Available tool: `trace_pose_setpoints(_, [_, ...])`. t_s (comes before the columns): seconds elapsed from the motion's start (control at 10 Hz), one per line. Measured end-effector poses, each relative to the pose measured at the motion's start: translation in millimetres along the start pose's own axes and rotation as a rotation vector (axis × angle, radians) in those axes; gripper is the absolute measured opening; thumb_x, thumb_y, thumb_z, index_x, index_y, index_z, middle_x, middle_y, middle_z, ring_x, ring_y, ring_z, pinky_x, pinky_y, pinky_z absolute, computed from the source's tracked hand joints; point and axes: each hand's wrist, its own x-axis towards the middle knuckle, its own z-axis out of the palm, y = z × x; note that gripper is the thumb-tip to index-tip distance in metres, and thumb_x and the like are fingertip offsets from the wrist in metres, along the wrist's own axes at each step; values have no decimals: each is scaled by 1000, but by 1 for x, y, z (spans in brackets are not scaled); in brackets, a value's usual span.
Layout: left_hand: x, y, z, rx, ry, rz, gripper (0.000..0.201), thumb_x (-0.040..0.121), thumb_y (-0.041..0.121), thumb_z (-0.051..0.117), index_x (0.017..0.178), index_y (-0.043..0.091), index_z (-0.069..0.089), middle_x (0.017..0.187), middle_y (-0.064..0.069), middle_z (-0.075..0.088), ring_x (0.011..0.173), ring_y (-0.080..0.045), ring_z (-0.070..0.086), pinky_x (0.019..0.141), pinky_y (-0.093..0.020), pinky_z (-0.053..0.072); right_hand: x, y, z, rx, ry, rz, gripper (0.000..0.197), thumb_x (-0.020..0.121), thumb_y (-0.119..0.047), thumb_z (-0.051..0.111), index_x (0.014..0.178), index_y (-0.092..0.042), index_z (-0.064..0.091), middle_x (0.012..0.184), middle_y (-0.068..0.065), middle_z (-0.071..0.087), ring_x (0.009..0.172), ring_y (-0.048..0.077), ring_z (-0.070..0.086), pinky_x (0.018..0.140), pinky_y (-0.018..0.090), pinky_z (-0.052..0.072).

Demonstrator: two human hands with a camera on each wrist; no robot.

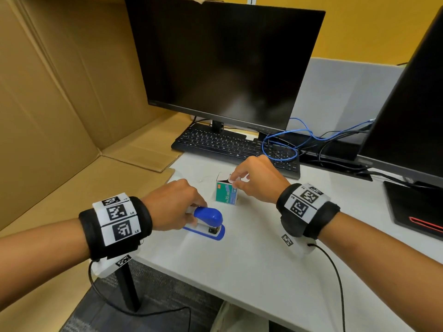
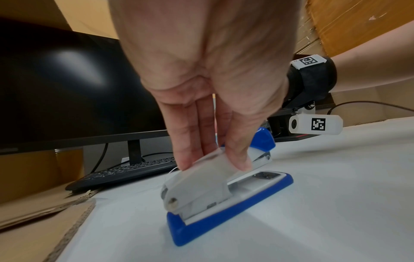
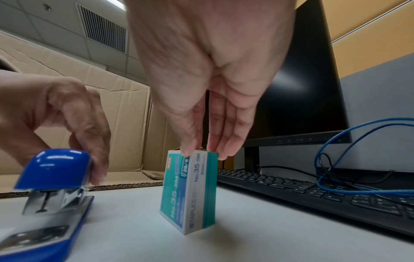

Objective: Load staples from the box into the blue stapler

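The teal cardboard staple box, printed "MAX", "No.35-5M" and "STAPLES", stands upright on the white desk, its top flap open. The right hand pinches that top edge with thumb and fingertips. Just beside it to the left, apart, lies the blue stapler, glossy plastic cap over a grey body; the left hand grips its rear. Bare desk lies nearer the person; a black keyboard sits behind.

The white desk carries a blue stapler, an upright staple box, a keyboard — and cardboard.
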Motion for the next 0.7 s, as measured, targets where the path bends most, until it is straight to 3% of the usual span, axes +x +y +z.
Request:
trace_pose_setpoints(0.1, [0, 0, -1, 1, 4, 0, 35, 85, 27, 69, 120, 31, 69, 97, 2, 73, 77, -18, 59, 70, -29, 54, 0, 0, -1, -2, -2, -3, 28, 93, -26, 65, 115, -11, 75, 121, 5, 72, 102, 15, 61, 83, 24, 46])
trace_pose_setpoints(0.5, [-4, 3, -2, 37, -7, 12, 28, 85, 31, 68, 113, 30, 70, 93, 2, 72, 79, -22, 63, 72, -37, 56, 3, 7, 6, 0, 28, 18, 26, 93, -30, 64, 113, -18, 76, 118, 0, 73, 106, 22, 58, 89, 39, 54])
trace_pose_setpoints(0.6, [-3, 2, 0, 54, -7, 31, 30, 85, 33, 68, 115, 30, 69, 97, 3, 73, 81, -21, 64, 73, -36, 56, 4, 11, 8, 5, 20, 22, 27, 92, -32, 64, 114, -20, 75, 118, -1, 72, 107, 23, 57, 90, 41, 53])
trace_pose_setpoints(0.7, [-2, 2, -4, 75, 12, 48, 45, 83, 46, 67, 126, 32, 64, 114, 6, 73, 95, -18, 67, 83, -35, 57, 4, 14, 7, 8, 57, 19, 31, 89, -37, 67, 116, -23, 72, 126, -2, 68, 115, 23, 55, 97, 41, 48])
